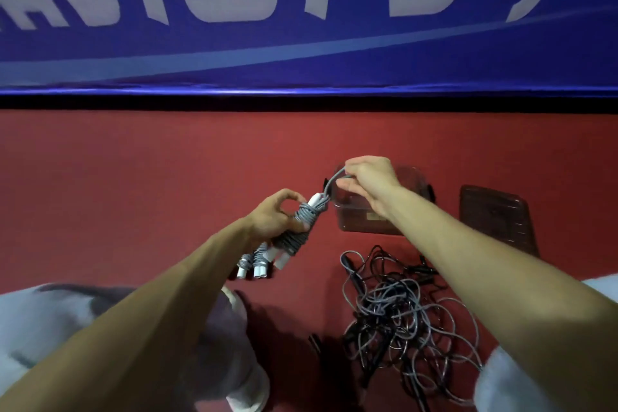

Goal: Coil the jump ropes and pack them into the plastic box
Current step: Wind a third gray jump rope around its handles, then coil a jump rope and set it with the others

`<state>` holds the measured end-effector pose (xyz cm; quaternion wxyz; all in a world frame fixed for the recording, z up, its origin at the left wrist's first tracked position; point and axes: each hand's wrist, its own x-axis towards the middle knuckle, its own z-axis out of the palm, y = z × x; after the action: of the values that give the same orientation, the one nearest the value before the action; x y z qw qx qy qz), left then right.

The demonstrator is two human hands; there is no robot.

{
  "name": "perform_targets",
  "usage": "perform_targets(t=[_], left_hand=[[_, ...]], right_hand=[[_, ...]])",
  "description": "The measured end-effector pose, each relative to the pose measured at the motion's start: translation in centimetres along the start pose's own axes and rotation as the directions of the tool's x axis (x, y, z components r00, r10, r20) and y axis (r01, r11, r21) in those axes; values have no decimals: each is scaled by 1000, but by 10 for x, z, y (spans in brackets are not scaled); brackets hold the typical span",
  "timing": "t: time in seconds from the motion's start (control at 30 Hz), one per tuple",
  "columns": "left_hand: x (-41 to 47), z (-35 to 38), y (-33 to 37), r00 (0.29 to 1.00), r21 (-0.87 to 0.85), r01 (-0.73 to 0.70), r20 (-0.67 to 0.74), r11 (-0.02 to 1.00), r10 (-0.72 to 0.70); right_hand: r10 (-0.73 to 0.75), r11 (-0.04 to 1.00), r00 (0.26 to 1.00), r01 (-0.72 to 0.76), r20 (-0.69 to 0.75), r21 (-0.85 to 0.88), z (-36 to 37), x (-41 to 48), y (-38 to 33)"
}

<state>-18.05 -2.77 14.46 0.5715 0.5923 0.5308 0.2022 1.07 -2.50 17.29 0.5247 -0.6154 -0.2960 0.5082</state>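
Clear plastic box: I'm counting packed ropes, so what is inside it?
No rope shows in the exposed part of the clear plastic box; the right hand and forearm cover much of the inside.

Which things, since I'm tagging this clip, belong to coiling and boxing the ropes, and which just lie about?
Job in hand:
grey rope bundle, gripped by the left hand
its loose end, pinched by the right hand
tangled ropes
plastic box
box lid

Just lying about:
blue banner
red floor
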Motion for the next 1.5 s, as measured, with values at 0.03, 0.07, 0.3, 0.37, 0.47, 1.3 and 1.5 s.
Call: perform_targets(t=[0.03,0.07,0.3,0.37,0.47,1.3,1.5], left_hand=[[7,-7,-12,999,1,18,-46,1000,-18],[14,-13,-24,995,-1,38,-91,999,-38],[65,-49,-109,938,-62,140,-311,988,-152],[79,-62,-134,912,-91,167,-363,982,-189],[100,-84,-170,873,-42,222,-436,974,-218],[109,60,-130,993,382,114,-56,917,-101],[110,109,-118,979,505,116,87,855,-184]], right_hand=[[9,999,1000,-8,8,-36,9,8,10],[13,998,1000,-12,16,-63,17,15,21],[86,963,991,-55,105,-264,50,66,99],[139,946,981,-91,134,-311,56,81,123],[213,910,956,-118,202,-399,60,99,159],[220,752,975,-189,-29,-632,-75,95,169],[190,724,966,-257,-173,-640,-141,82,164]])
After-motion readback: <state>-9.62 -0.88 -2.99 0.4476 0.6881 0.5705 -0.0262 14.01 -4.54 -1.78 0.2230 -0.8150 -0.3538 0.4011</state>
